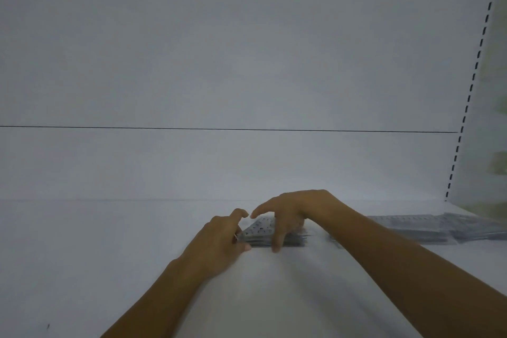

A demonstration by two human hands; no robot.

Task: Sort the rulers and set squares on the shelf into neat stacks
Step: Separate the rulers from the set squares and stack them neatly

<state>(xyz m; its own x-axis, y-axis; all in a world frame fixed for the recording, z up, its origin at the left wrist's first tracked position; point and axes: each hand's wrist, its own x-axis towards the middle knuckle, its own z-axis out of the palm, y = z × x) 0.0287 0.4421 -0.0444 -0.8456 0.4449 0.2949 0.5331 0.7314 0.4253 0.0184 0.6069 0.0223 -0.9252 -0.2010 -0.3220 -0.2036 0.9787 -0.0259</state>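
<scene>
A stack of clear set squares [259,229] lies on the white shelf [109,241] in the lower middle of the head view. My left hand [222,239] holds the stack's left corner, thumb at the front and forefinger curled over the back. My right hand [290,214] arches over the stack from the right, its fingers reaching down on the front and top edges. A pile of long clear rulers [417,228] lies on the shelf to the right, partly hidden behind my right forearm. The picture is blurred.
The shelf's white back panel [247,63] rises behind the stack. A slotted upright [466,107] runs up the right side, with blurred greenish goods beyond it. Bare white shelf surface spreads to the left of my hands.
</scene>
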